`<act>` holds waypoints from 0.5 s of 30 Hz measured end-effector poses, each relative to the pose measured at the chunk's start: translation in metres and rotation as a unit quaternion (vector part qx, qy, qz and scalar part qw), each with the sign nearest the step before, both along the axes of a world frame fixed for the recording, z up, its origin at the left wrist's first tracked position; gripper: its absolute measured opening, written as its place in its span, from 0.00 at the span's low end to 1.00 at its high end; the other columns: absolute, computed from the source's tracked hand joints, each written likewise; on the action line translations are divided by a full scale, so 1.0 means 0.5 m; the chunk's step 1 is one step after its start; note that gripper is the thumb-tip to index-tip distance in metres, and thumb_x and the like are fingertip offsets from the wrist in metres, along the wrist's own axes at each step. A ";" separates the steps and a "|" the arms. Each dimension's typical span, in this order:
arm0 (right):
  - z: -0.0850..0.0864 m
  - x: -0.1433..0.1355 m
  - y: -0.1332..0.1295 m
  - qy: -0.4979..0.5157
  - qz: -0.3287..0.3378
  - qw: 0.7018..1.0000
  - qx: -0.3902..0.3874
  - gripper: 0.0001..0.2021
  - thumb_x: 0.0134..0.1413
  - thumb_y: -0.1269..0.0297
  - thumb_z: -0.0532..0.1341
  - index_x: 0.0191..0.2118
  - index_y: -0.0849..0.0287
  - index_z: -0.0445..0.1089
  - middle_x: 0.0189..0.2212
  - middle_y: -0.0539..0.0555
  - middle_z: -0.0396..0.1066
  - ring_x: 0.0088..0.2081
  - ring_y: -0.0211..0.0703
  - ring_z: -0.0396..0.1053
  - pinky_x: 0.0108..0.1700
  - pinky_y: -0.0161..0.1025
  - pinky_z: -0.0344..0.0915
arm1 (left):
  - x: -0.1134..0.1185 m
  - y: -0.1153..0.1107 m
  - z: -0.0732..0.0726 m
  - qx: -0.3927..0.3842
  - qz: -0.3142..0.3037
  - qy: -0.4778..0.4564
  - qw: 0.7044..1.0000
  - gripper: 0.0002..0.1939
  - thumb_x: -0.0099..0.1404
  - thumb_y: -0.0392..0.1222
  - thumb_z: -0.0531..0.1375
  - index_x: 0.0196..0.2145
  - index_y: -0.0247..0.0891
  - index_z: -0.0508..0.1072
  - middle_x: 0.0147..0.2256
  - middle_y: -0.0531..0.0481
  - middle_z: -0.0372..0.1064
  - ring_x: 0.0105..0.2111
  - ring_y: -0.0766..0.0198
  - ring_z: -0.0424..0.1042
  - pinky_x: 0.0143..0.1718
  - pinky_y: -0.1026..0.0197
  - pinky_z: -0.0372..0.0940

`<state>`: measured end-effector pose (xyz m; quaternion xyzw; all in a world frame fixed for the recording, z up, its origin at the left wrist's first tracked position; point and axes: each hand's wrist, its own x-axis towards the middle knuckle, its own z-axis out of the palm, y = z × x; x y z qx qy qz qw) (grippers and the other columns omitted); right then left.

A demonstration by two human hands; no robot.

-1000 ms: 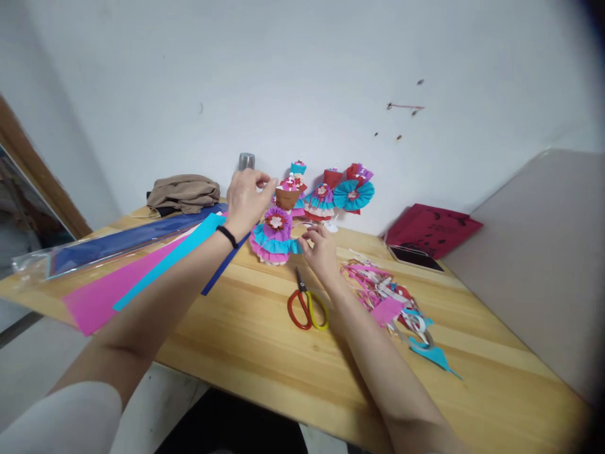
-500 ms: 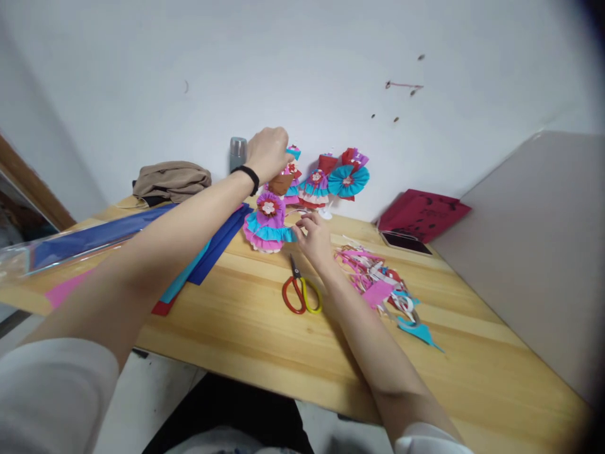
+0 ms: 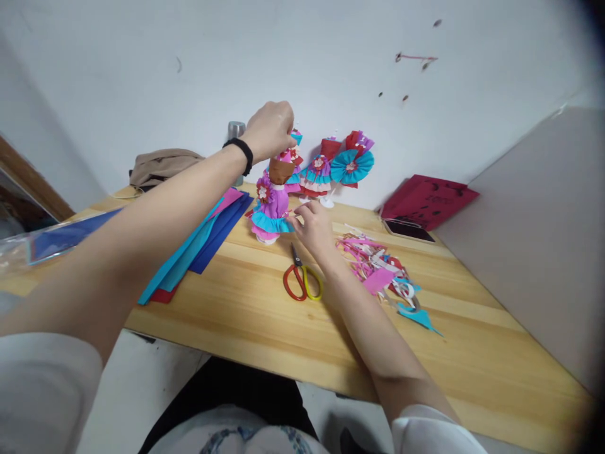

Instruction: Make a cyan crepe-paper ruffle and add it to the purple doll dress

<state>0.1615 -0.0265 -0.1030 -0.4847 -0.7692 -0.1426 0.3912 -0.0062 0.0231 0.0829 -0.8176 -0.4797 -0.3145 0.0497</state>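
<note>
A small crepe-paper dress (image 3: 275, 203) on a stand rises upright from the table, with a brown top, a purple body, a red-and-white flower and blue and pink ruffles. My left hand (image 3: 270, 129), a black band on its wrist, is closed at the top of this dress; the exact grip is hidden behind the fingers. At the right edge of the skirt, my right hand (image 3: 312, 227) pinches the blue ruffle between thumb and fingers. Scissors (image 3: 302, 280) with one red and one yellow handle lie just below my right hand.
More paper dresses (image 3: 317, 167) stand behind by the wall. Paper scraps (image 3: 378, 271) are heaped to the right, near a phone (image 3: 409, 231) and a red bag (image 3: 428, 202). Folded coloured paper (image 3: 220, 233), brown cloth (image 3: 163, 167) and a grey bottle (image 3: 236, 129) are leftward.
The paper dress has turned, its flower shifting from the front toward the left side, and it stands more upright. Both hands stay at it. The camera view has tipped slightly.
</note>
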 end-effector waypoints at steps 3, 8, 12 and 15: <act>0.012 0.000 -0.008 -0.030 0.025 0.999 -0.016 0.12 0.65 0.61 0.57 0.35 0.60 0.74 0.36 0.62 0.70 0.43 0.54 0.68 0.46 0.48 0.65 | -0.001 -0.003 -0.002 0.002 0.005 0.003 1.000 0.05 0.57 0.33 0.63 0.30 0.30 0.81 0.31 0.35 0.77 0.41 0.50 0.74 0.40 0.54 0.60; 0.037 0.001 -0.021 -0.100 0.046 0.991 -0.077 0.11 0.62 0.68 0.56 0.36 0.63 0.75 0.37 0.63 0.71 0.41 0.52 0.69 0.43 0.46 0.65 | -0.005 -0.010 -0.019 -0.001 0.015 -0.023 1.000 0.08 0.60 0.39 0.63 0.33 0.32 0.81 0.34 0.37 0.77 0.41 0.51 0.73 0.40 0.54 0.59; 0.049 -0.007 -0.036 -0.136 0.018 0.985 -0.101 0.12 0.63 0.68 0.55 0.36 0.64 0.76 0.36 0.63 0.72 0.35 0.50 0.68 0.37 0.44 0.62 | -0.008 -0.002 -0.037 0.000 0.011 -0.048 0.999 0.09 0.61 0.43 0.64 0.36 0.34 0.80 0.36 0.41 0.77 0.42 0.54 0.72 0.43 0.55 0.59; 0.054 -0.012 -0.044 -0.151 0.018 0.984 -0.096 0.13 0.64 0.66 0.55 0.36 0.61 0.77 0.35 0.61 0.72 0.34 0.49 0.67 0.34 0.43 0.58 | -0.016 0.001 -0.048 0.021 -0.010 -0.092 0.995 0.16 0.61 0.46 0.67 0.43 0.34 0.79 0.35 0.43 0.76 0.42 0.55 0.73 0.45 0.56 0.59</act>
